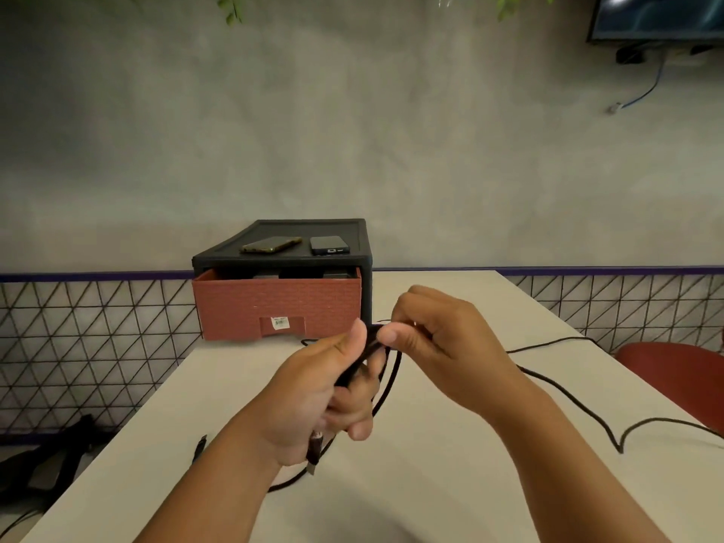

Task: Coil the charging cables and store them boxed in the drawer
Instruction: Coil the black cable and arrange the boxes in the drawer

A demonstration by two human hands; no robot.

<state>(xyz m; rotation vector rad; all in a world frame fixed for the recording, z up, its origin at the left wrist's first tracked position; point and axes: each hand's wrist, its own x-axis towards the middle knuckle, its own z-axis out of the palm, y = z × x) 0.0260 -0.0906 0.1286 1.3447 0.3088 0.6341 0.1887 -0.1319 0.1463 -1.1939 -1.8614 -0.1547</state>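
Note:
My left hand grips a bundle of loops of a black charging cable above the white table. Its plug end hangs below that palm. My right hand pinches the top of the loops beside the left thumb. A second black cable trails loose across the table to the right. At the table's far end stands a black drawer unit with its brick-red drawer pulled partly out; dark items lie inside.
Two phones lie on top of the drawer unit. A small black connector lies on the table at the left. A red chair stands at the right edge. A black bag sits on the floor at left.

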